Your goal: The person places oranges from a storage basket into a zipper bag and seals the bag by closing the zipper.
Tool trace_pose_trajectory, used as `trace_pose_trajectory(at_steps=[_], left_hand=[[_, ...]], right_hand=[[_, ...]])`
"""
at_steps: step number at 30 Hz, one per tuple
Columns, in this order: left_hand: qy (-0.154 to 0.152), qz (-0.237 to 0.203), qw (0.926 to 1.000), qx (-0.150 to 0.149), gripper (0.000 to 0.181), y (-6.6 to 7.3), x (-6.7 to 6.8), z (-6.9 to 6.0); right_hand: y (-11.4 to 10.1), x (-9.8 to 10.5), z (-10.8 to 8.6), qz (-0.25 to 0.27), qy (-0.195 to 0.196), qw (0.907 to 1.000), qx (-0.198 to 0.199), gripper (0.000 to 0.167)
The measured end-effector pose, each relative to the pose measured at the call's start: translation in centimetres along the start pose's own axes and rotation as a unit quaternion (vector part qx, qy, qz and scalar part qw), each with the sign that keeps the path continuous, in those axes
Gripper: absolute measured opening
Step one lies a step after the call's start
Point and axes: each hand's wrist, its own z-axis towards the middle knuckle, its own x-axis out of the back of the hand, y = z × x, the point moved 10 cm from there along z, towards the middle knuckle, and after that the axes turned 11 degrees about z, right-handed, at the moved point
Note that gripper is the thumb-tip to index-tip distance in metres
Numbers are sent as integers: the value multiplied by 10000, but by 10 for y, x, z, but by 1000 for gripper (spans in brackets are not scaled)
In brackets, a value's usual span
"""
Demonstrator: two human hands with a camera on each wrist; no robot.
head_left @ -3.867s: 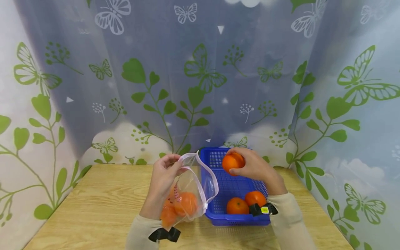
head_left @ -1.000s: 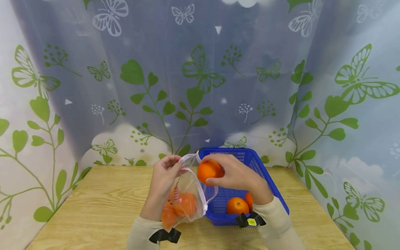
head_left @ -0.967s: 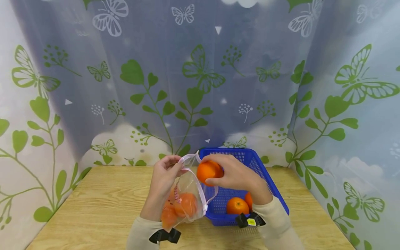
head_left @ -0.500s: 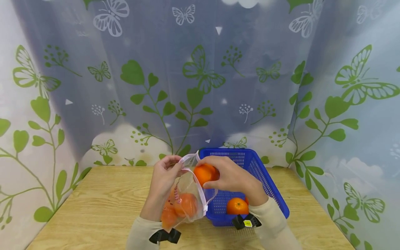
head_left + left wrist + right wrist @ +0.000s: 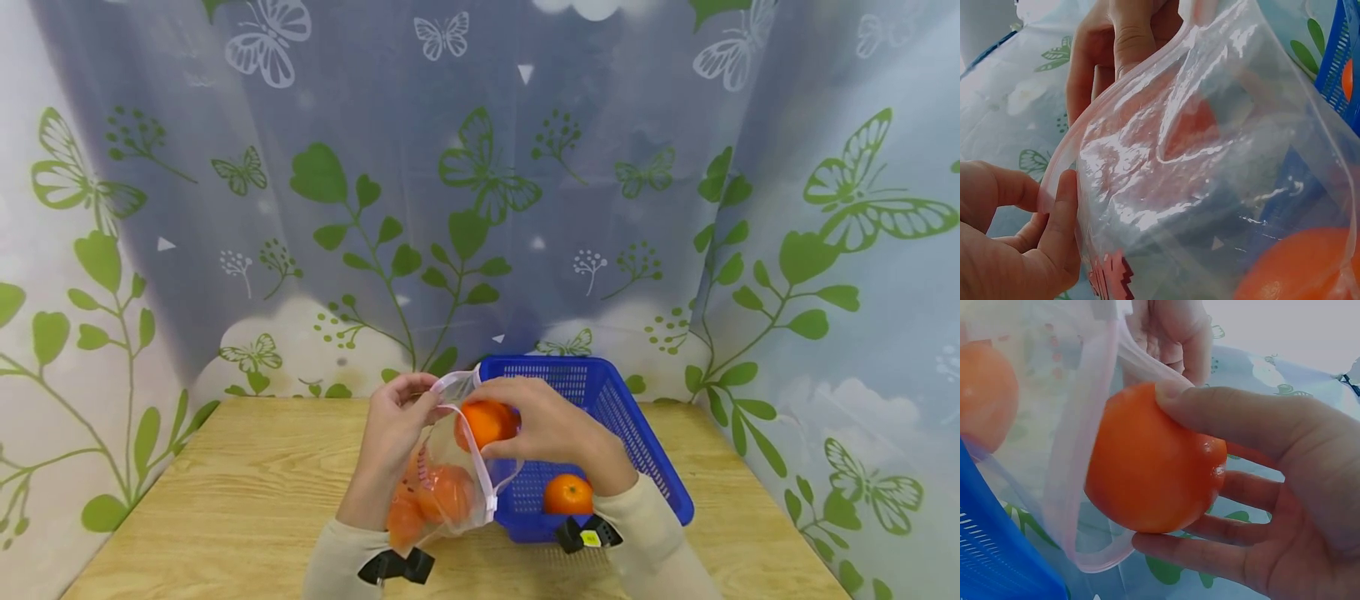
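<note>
A: What encloses the scene?

B: A leaf-and-butterfly curtain (image 5: 390, 100) stands behind; before it lies the wood-grain tabletop (image 5: 255, 483).

A: And upon that surface?

B: A blue basket (image 5: 641, 425), upright. Just left of it, overlapping its edge in the head view, is a clear zip bag (image 5: 480, 467), tilted, its mouth turned toward the basket. This nearness probably makes for a short reach between the two.

A: How is each grip set?

B: The left-hand grip (image 5: 396, 431) pinches the bag's rim between thumb and fingers, presumably to hold the mouth apart and the soft film from slumping. The right-hand grip (image 5: 551, 421) is spread to the width of the held fruit (image 5: 486, 423), thumb on one side and fingers curved along the other; a smooth, round body seems to call for such opposed support.

A: Where do the fruits lie?

B: The held fruit is at the bag's mouth, its left part behind the near film. The bagged fruit (image 5: 445, 494) rests low in the bag; the basket fruit (image 5: 567, 494) sits at the basket's near end. Anything beneath the right forearm is hidden.

A: The smallest part?

B: A white slider (image 5: 491, 503), at the rim's lower end.
</note>
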Motion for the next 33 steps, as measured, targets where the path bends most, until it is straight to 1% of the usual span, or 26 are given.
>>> trace_pose_trajectory(at_steps=[4,8,11,16,20,24,27,30,33], left_hand=[[7,21,10000,32,15,-1,0,0],[88,-4,10000,40,15,0,2,0],[151,-44,9999,31,15,0,2,0],[163,-56,9999,16,17,1,2,-1],[131,-26,9999,-5,18,3,1,-1],[127,75,9999,-20,18,3,2,-1],[127,96,9999,-15,17,3,2,0],[89,121,9999,2,17,2,2,-1],[61,155,9999,43,17,1,2,-1]], right_hand=[[1,-3,0,-132,-28,9999,-97,54],[4,-2,2,-286,62,9992,-290,52],[5,-1,4,-437,149,9985,-307,51],[1,-7,9,-595,171,9981,-28,47],[0,-15,12,-675,110,9975,155,45],[0,-22,16,-640,32,9976,262,45],[-1,-26,21,-623,38,9972,412,44],[0,-30,25,-662,42,9966,482,42],[4,-34,30,-592,-73,9973,417,41]])
